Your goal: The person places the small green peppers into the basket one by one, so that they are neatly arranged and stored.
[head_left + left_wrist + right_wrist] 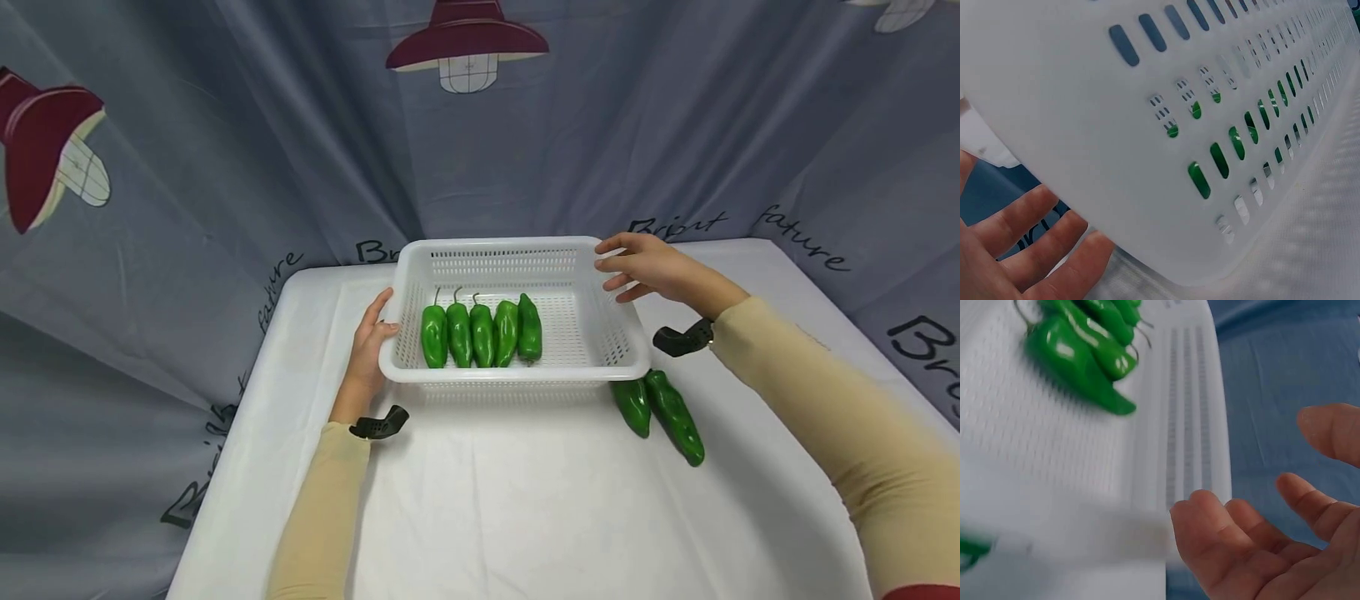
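Observation:
A white plastic basket (517,374) with slotted walls sits on the table, tilted or level I cannot tell. Several green peppers (482,335) lie side by side in its left half, most with stems pointing away from me. At the basket's left end is my left hand (367,346), its fingers extended along the outer wall and the thumb near the rim. My right hand (648,267) hovers by the back right corner, fingers spread and holding nothing. Two more green peppers (677,417) lie on the cloth just outside the front right corner, one partly hidden under the rim.
White cloth covers the table (480,500). Behind and beside it hangs a grey-blue curtain (480,167) printed with red lamps and lettering. Each wrist wears a black band, the left one (379,423) and the right one (682,338).

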Demonstrator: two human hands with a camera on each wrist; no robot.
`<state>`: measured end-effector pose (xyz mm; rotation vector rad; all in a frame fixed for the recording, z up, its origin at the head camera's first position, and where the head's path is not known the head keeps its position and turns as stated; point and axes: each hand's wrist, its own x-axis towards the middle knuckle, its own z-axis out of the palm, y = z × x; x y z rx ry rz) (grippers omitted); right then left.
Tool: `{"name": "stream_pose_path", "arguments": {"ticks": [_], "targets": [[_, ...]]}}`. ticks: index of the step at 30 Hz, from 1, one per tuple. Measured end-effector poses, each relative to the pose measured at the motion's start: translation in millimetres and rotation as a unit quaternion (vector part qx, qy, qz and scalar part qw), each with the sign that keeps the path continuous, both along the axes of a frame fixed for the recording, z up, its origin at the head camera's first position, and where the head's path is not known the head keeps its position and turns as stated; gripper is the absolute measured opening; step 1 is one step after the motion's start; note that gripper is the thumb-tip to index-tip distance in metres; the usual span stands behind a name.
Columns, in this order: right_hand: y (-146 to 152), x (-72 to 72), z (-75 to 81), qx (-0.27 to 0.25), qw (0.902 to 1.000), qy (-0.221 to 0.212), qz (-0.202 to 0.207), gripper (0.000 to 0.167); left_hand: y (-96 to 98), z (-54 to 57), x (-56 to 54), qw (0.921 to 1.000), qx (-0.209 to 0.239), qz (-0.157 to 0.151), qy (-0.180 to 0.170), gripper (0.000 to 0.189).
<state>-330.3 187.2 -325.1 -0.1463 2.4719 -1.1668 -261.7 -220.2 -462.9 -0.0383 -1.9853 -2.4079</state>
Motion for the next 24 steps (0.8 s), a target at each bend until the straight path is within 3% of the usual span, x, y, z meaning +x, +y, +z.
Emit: {"name": "stream_pose_path", "arguments": {"ticks": [11,24], "targets": [[63.6,26.1,-15.4,-0.002,0.9999,-0.011,-0.007,0.069,0.3,-0.4,0.4,1.0000,-0.003,0.002,0.002,0.074],[97.0,56.0,-58.0,-0.053,0.9966,-0.056,-0.028,0.070,2.3,2.1,1.6,0.9998,-0.017,0.005,-0.004,0.072]]}}
